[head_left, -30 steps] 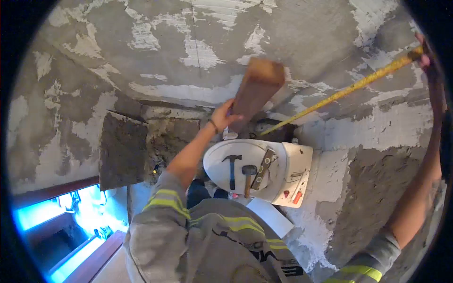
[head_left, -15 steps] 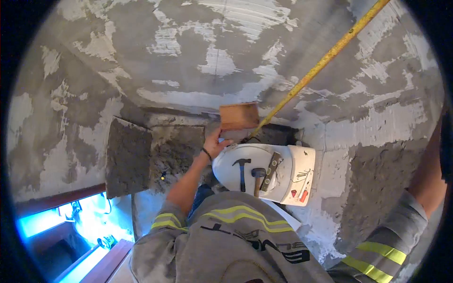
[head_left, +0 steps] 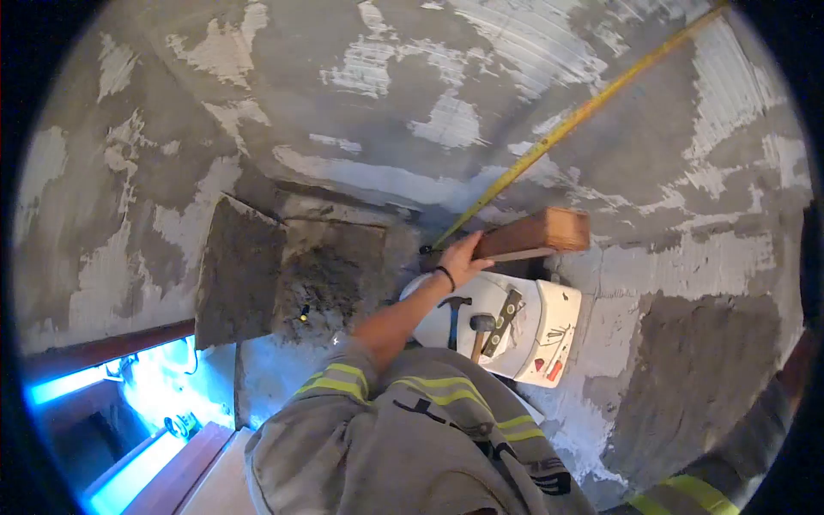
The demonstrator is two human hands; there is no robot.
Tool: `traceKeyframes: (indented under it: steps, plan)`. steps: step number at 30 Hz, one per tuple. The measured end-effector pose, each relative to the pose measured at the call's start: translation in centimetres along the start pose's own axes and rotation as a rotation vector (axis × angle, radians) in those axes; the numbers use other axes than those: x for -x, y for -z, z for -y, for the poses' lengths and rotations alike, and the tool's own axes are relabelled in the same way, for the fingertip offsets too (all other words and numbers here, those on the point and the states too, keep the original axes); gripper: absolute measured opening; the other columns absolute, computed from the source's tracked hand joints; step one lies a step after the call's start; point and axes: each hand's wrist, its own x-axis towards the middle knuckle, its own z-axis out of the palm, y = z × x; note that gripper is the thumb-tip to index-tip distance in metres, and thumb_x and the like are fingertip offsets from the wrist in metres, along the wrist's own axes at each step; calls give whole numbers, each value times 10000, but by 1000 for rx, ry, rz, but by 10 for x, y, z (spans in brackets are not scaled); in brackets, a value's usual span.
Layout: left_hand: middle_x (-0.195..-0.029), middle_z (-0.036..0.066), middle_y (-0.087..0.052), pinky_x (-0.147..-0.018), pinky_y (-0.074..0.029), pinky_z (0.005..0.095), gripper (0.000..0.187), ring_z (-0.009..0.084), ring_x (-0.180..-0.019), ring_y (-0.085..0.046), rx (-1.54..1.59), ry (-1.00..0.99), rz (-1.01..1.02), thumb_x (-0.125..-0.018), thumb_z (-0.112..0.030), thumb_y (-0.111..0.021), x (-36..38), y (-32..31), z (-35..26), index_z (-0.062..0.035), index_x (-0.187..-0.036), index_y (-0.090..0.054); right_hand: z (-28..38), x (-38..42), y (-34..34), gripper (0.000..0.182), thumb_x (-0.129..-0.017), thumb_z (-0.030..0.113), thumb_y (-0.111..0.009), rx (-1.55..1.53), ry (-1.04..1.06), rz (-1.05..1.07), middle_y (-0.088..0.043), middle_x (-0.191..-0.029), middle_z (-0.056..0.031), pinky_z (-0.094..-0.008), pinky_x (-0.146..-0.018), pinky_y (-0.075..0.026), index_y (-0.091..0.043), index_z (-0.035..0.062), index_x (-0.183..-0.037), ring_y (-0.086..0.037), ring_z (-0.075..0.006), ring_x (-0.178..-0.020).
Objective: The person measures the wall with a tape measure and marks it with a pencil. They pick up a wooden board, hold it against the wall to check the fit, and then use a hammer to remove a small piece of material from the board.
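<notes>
My left hand (head_left: 463, 260), with a dark band at the wrist, is closed on the near end of a brown wooden block (head_left: 525, 236). The block reaches right from my fingers along the foot of the wall, above the white toilet (head_left: 429, 300). Just behind the hand, a yellow tape measure blade (head_left: 558, 135) runs from the corner up to the top right. My right hand is out of view; only its sleeve (head_left: 730, 463) and part of the forearm show at the right edge.
On the toilet lid lie a claw hammer (head_left: 454, 322), a mallet (head_left: 481, 324) and a spirit level (head_left: 502, 323). Small tools, including a red one (head_left: 555, 371), rest on the tank top (head_left: 554, 330). A grey board (head_left: 240, 273) leans at left, beside bright blue light.
My left hand has moved right with the wooden block, which has turned and now shows its end face. The tape blade leans lower, and my right arm has slipped further out of view.
</notes>
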Motion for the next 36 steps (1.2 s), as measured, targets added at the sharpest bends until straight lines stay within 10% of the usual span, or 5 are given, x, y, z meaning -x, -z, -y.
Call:
traceKeyframes:
  steps: [13, 17, 27, 32, 36]
  plan:
    - [-1337, 186, -448, -1016, -388, 420, 712, 362, -1207, -459, -48, 60, 150, -773, -354, -697, -124, -55, -29, -128, -1377, -398, -6, -80, 41, 469, -795, 474, -690, 667, 411, 14, -676, -1014, -147, -532, -699, -511, -599, 103, -1067, -639, -326, -835]
    - [-1340, 198, -458, -1009, -402, 418, 717, 361, -1223, -459, -156, 107, 157, -783, -385, -686, -157, -51, -45, -110, -1378, -396, 38, 3, -94, 279, -915, 266, -568, -604, -486, 69, -685, -925, -86, -275, -730, -531, -665, 24, -1015, -643, -107, -747]
    - [-1258, 252, -516, -969, -423, 426, 605, 372, -1117, -538, 36, -23, 18, -833, -186, -644, -124, -36, -43, 2, -1348, -389, 23, 128, -243, 216, -854, 57, -595, -1076, -808, -93, -666, -819, -121, -272, -386, -443, -381, 79, -879, -610, -162, -479]
    - [-1199, 186, -540, -904, -462, 397, 479, 325, -1054, -572, -87, -253, -729, -873, -173, -615, -90, 48, -80, 5, -1288, -456, 18, 166, -253, 281, -890, 114, -610, -1234, -747, -22, -681, -906, -141, -249, -456, -485, -330, 112, -873, -620, -148, -539]
    - [-1100, 143, -593, -877, -464, 351, 461, 262, -1004, -588, 121, -291, -305, -875, -199, -618, -151, 77, -20, -14, -1271, -472, 19, 169, -267, 187, -913, 108, -553, -1130, -780, -45, -678, -842, -121, -252, -480, -490, -370, 81, -889, -603, -154, -554]
